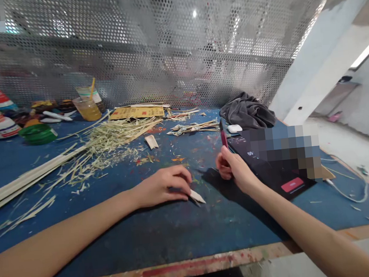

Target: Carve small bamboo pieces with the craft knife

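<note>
My left hand (163, 186) rests on the blue table (148, 233), fingers closed on a small pale bamboo piece (197, 196) whose pointed end sticks out to the right. My right hand (235, 168) is closed around a thin red-handled tool (224, 138) that points up and away. The two hands lie about a hand's width apart near the table's middle.
A phone (272, 169) with a dark screen lies just right of my right hand, a white cable (349, 192) beyond it. Bamboo strips and shavings (106, 141) cover the left. A grey cloth (247, 110), white earbud case (235, 128), cups (86, 106) and green lid (37, 133) sit at the back by the perforated metal screen.
</note>
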`<state>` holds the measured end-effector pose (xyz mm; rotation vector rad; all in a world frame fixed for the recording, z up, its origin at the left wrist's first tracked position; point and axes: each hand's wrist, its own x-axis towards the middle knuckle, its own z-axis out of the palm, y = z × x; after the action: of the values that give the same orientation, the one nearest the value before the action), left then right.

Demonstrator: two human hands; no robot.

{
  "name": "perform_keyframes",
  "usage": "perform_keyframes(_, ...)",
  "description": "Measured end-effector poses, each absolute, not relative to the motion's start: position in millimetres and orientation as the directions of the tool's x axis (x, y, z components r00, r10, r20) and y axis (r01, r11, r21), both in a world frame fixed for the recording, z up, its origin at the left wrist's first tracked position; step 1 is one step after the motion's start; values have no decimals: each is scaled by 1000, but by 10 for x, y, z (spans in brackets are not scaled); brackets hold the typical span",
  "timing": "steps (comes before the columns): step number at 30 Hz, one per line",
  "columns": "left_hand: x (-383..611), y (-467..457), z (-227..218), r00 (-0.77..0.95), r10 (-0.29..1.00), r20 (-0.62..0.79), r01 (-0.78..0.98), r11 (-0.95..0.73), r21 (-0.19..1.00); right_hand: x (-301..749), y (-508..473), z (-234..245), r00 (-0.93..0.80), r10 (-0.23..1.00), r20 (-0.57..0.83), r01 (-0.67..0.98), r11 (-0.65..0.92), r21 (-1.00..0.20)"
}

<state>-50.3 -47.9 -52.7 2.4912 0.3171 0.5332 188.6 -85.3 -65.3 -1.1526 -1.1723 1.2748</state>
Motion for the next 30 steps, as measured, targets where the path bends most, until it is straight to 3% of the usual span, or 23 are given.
perform_keyframes(2,-515,-455,-522,935,207,288,1,-813,582,1940,-888,-662,-41,999,-15,-67,-18,-998)
perform_keyframes(4,-522,-421,-525,952,166,258,-27,-792,610,1964,-896,-652,-23,1000,9,-48,8,-999)
perform_keyframes(10,-523,-352,-545,950,233,209,-8,-649,761,1964,-879,-626,57,997,46,-122,53,-991)
perform_keyframes(16,-502,-312,-499,954,238,183,18,-653,757,2032,-907,-537,205,965,164,-194,204,-960)
perform_keyframes(21,-495,-253,-480,972,211,99,59,-633,772,2032,-946,-405,134,991,19,-329,62,-942)
perform_keyframes(26,-485,-265,-510,970,227,86,94,-678,729,1965,-1055,-444,62,997,35,-362,55,-931)
perform_keyframes(30,-478,-278,-531,972,213,97,78,-685,725,1920,-1101,-476,29,998,-64,-405,-47,-913)
